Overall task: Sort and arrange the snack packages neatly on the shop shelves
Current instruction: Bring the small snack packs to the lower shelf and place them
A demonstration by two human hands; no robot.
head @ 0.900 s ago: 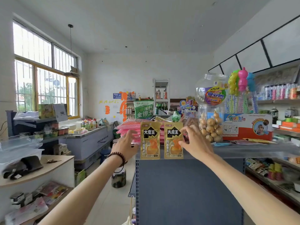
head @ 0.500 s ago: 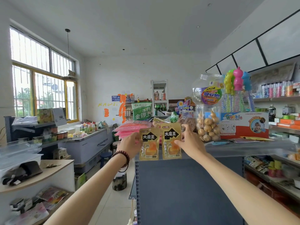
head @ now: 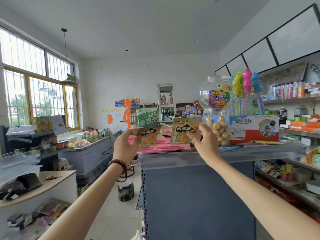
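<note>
Two gold snack packets with black labels are held up above the top shelf [head: 199, 157] of a grey shop unit. My left hand [head: 125, 147] pinches the left packet [head: 149, 135] by its left edge; this packet is tilted. My right hand [head: 203, 139] pinches the right packet [head: 184, 133] at its right side, and it faces me almost flat. A stack of pink packages [head: 155, 147] lies on the shelf just behind both packets.
On the shelf stand a clear jar of round snacks [head: 219, 130], a bubble toy box [head: 253, 129] and a green snack bag [head: 147, 116]. A curved counter [head: 43, 186] lies to the left, a chest freezer [head: 90, 155] behind it, stocked wall shelves [head: 294, 170] at right.
Both hands have lifted the two packets from in front of the shelf edge to above it and drawn them apart. The left packet has tilted.
</note>
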